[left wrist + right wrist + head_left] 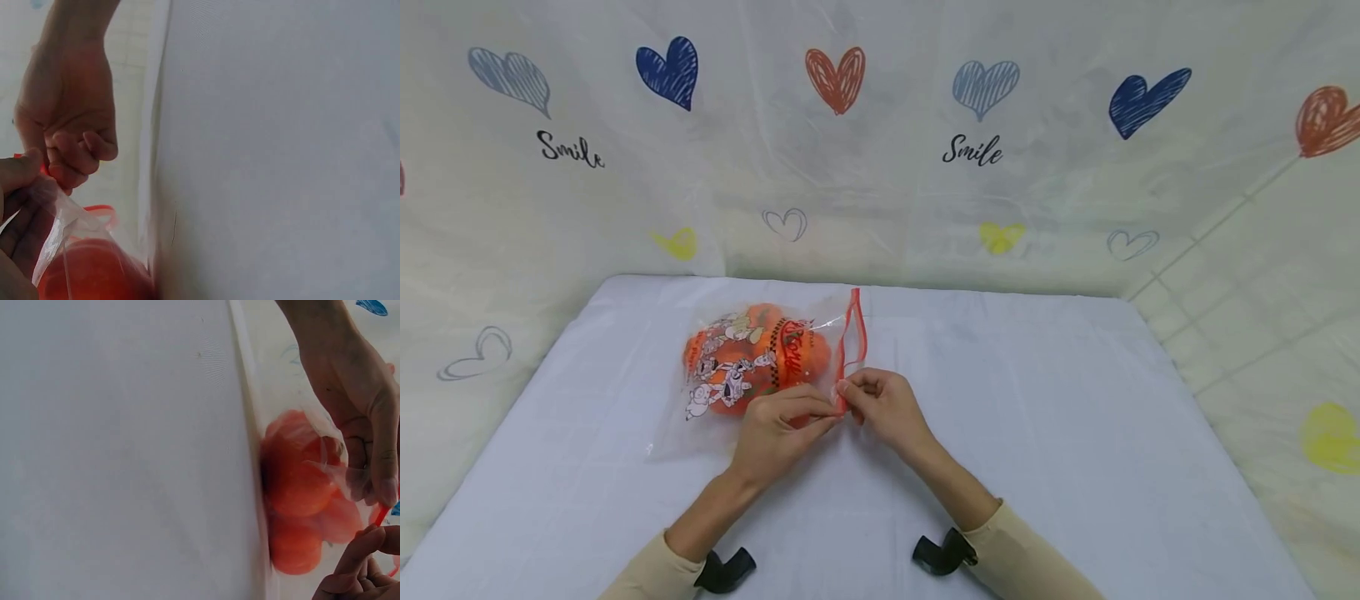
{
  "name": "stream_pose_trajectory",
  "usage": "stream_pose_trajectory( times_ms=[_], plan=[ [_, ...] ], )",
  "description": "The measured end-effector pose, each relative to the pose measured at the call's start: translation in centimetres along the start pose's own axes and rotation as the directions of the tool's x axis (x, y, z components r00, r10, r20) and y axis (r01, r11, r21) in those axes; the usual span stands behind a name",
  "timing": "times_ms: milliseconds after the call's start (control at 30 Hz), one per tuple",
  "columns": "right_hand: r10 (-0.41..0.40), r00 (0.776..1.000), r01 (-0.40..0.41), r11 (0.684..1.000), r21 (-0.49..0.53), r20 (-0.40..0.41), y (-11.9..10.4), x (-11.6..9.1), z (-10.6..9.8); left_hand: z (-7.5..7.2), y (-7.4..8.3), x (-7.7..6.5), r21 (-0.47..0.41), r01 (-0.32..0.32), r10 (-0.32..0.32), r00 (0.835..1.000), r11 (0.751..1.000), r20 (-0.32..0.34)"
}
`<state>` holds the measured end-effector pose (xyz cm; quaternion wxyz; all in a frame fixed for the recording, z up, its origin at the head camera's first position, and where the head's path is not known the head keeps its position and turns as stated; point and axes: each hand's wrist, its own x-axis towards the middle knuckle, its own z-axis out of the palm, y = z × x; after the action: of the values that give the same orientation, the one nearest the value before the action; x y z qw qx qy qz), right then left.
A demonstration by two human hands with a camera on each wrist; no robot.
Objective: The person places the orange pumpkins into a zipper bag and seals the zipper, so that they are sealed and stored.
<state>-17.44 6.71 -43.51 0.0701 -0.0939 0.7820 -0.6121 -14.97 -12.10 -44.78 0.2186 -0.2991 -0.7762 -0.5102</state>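
A clear zip bag (672, 429) with printed cartoon animals lies on its side on the table, holding several round orange-red fruits (299, 490). Its red zip strip (859, 329) runs along the right end, and the two strips stand apart at the far part. My left hand (782, 429) pinches the near corner of the zip end between thumb and fingers. Right beside it, my right hand (880, 404) pinches the red strip, thumb against a bent forefinger. In the left wrist view the clear plastic stretches from the left fingertips (28, 165) down over a fruit.
A white cloth covers the table (1037, 417). Behind it hangs a pale curtain (895, 192) with hearts and the word Smile. Black curved pieces sit at both wrists, one by the left sleeve (655, 571) and one by the right sleeve (1026, 550).
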Motion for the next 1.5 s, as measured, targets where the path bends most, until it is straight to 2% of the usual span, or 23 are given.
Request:
stream_pose_trajectory(
  times_ms=[333,567,633,700,833,933,1033,1200,1367,1500],
  plan=[
    [0.044,0.995,-0.040,0.998,0.052,-0.091,-0.3,0.2,0.3,0.3,0.3,-0.2,-0.047,0.022,-0.021,1.000,0.999,0.022],
    [0.038,0.988,-0.024,0.995,0.097,-0.147,-0.4,0.2,0.5,0.4,0.3,-0.1,-0.063,-0.013,0.013,1.000,0.998,0.011],
    [0.052,0.987,-0.034,0.993,0.116,-0.149,-0.4,0.2,0.4,0.4,0.4,0.0,-0.011,-0.018,0.018,1.000,1.000,0.014],
    [0.075,0.987,-0.054,0.988,0.143,-0.144,-0.4,0.1,0.3,0.4,0.6,0.0,0.086,-0.022,0.019,0.999,0.996,0.029],
    [0.107,0.987,-0.082,0.977,0.199,-0.120,-0.4,0.0,0.1,0.6,0.8,0.0,0.283,-0.046,0.028,0.997,0.958,0.066],
    [0.106,0.989,-0.084,0.975,0.207,-0.098,-0.4,-0.1,0.0,0.8,0.9,0.3,0.340,-0.063,0.047,0.997,0.938,0.055],
    [0.100,0.992,-0.081,0.976,0.202,-0.083,-0.4,-0.3,-0.1,0.9,0.7,0.4,0.317,-0.065,0.070,0.998,0.946,-0.003],
    [0.112,0.991,-0.094,0.974,0.205,-0.075,-0.3,-0.3,-0.4,0.8,0.6,0.4,0.203,-0.052,0.072,0.993,0.978,-0.090],
    [0.106,0.993,-0.093,0.975,0.200,-0.055,-0.5,-0.4,-0.5,0.7,0.9,0.5,0.143,-0.030,0.042,0.995,0.989,-0.085],
    [0.109,0.992,-0.095,0.978,0.186,-0.070,-0.7,-0.3,-0.7,0.8,1.1,0.5,0.106,-0.045,0.052,0.997,0.993,-0.062]
  ],
)
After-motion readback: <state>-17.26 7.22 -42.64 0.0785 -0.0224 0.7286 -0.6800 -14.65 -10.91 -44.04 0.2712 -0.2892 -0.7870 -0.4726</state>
